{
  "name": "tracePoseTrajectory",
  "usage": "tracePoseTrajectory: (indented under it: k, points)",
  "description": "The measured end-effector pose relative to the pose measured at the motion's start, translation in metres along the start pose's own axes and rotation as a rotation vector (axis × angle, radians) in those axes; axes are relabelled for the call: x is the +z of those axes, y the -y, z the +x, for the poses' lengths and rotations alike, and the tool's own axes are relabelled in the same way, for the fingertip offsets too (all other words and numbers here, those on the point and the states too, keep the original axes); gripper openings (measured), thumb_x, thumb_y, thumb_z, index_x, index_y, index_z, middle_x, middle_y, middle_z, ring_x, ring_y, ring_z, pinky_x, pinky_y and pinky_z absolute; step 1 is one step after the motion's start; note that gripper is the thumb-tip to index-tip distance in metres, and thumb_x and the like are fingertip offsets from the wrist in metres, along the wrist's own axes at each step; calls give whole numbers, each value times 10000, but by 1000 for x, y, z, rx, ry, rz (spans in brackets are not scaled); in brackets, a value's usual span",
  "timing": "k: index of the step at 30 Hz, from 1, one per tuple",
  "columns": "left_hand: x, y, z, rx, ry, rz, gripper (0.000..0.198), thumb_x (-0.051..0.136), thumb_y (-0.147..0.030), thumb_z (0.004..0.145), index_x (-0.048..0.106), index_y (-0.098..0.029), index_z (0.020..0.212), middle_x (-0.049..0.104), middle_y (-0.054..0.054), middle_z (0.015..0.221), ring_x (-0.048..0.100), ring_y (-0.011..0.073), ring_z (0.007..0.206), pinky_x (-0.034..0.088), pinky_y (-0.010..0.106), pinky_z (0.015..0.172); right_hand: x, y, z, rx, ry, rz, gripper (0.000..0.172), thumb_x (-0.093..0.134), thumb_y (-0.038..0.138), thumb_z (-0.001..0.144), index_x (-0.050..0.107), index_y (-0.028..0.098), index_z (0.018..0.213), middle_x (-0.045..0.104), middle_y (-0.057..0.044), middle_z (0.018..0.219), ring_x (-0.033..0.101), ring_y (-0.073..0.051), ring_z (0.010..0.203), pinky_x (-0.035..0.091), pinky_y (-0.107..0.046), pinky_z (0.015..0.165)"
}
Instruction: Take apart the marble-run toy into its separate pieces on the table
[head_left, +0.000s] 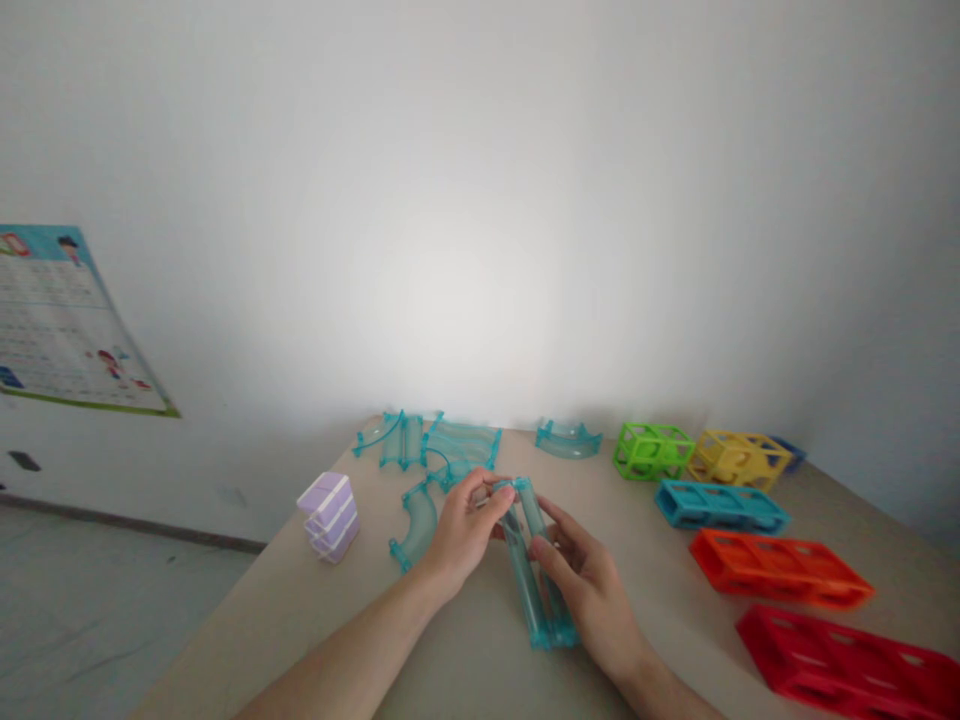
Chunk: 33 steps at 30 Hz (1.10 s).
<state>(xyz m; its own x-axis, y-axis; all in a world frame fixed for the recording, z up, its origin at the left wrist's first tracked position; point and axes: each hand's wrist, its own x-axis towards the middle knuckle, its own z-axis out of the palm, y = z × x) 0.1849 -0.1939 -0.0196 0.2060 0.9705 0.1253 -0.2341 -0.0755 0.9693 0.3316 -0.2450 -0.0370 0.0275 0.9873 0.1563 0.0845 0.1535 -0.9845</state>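
A long straight clear-teal track piece [534, 570] lies lengthwise on the beige table [420, 650] between my hands. My left hand [463, 530] pinches its far end with thumb and fingertips. My right hand [592, 590] is closed along its right side, fingers curled on its edge near the middle. A curved teal track piece [417, 522] lies just left of my left hand. More teal track pieces [442, 445] sit in a cluster behind the hands.
A lilac block stack [330, 515] stands near the table's left edge. Along the right lie green [652, 450], yellow [739, 458], blue [720, 505], orange [780, 568] and red [847, 665] lattice frames. Another curved teal piece [568, 438] sits at the back. A poster [64, 320] hangs on the left wall.
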Motion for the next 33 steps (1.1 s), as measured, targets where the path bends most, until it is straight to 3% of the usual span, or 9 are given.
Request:
tracePoseTrajectory:
  k: [10,16,21,24,26,28,30,33]
  points:
    - [1,-3,-1,-15,-4,-38,310,675,-463,765,587,-176,841,660,41,814,633,155,663,505,248,543,-1,0,-1,-77,6,-90,607,614,475,832,515,169,1347,527,10,721,461,-131,586,353,-247,511]
    - [2,-4,-2,-56,-3,-188,312,719,-428,731,538,-179,782,659,19,772,610,125,596,493,255,560,-1,0,-1,-63,53,-79,609,608,458,840,491,175,1367,527,18,723,442,-117,573,327,-238,501]
    - [2,-3,-1,-57,-72,-254,269,734,-358,718,544,-173,758,649,10,752,607,120,625,480,247,588,-2,0,1,-81,57,-158,565,601,431,855,495,195,1358,548,16,741,439,-110,544,335,-235,485]
    - [0,-4,1,2,-81,-251,217,712,-327,734,560,-179,781,646,4,748,613,131,668,490,266,638,-8,3,3,-167,44,-304,476,582,421,878,549,213,1304,638,-28,838,520,-139,588,424,-266,538]
    - [-2,-5,2,57,-71,-203,189,703,-302,732,575,-184,803,646,-2,737,617,136,696,483,263,668,-17,2,7,-308,11,-461,348,560,397,901,631,230,1198,680,-65,946,598,-181,722,483,-315,679]
    - [-3,-4,3,108,-71,-111,179,708,-274,708,585,-183,801,652,-1,759,620,138,733,472,251,691,-29,-2,16,-480,-60,-640,241,531,360,923,698,238,1048,685,-89,1068,618,-233,927,464,-378,842]
    - [-4,1,3,127,-63,32,158,702,-248,688,600,-180,788,662,16,820,629,157,800,473,252,714,-41,-9,27,-602,-162,-825,216,524,322,929,716,243,989,687,-89,1117,592,-267,1026,432,-423,883]
    - [-5,12,3,88,7,288,173,650,-213,706,649,-187,877,677,64,989,626,212,976,491,292,781,-52,-21,45,-575,-263,-1112,216,522,214,928,710,268,1019,693,-51,1132,549,-268,1074,398,-426,900]
